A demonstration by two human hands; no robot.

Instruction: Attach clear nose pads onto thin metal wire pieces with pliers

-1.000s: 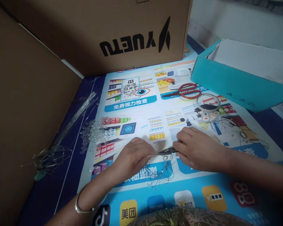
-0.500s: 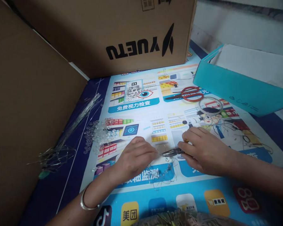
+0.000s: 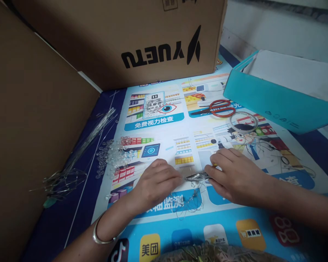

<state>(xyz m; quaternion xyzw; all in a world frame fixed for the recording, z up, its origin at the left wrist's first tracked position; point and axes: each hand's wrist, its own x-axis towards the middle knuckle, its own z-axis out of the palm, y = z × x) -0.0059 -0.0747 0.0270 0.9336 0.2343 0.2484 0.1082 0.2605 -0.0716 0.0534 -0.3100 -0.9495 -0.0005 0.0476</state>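
My right hand is closed around the handles of a pair of pliers, whose jaws point left. The jaw tips reach the fingertips of my left hand, which pinches the end of a thin wire piece. Below the jaws hangs or lies a wire-and-bead piece with fine loops and a few clear beads. What exactly sits between the jaws is too small to make out. A pile of clear beads lies to the left of my left hand.
Long thin wires lie in a bundle at the left. Red-handled scissors and a coil of clear line lie beyond my right hand. A teal box stands at the right; a large cardboard box walls the back.
The pliers have turned slightly and shifted a little left, closer to my left fingertips. My left hand has stayed almost in place.
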